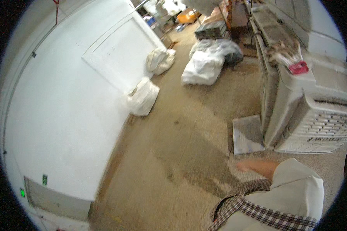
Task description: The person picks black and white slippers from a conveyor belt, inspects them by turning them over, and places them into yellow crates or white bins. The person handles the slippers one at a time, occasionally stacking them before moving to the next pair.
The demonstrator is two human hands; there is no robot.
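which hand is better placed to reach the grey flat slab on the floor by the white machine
Probably the right: the right hand hangs blurred just short of the grey flat slab beside the large white machine; the left hand is out of view.

Bright, even light washes out the white wall (65, 107). Motion blur softens everything. Fisheye bends edges; the corners are black.

white sacks (142, 98) on floor (173, 154) beside wall (65, 115).

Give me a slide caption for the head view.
Person's right hand swings bare above a concrete floor, white sacks lining the wall.
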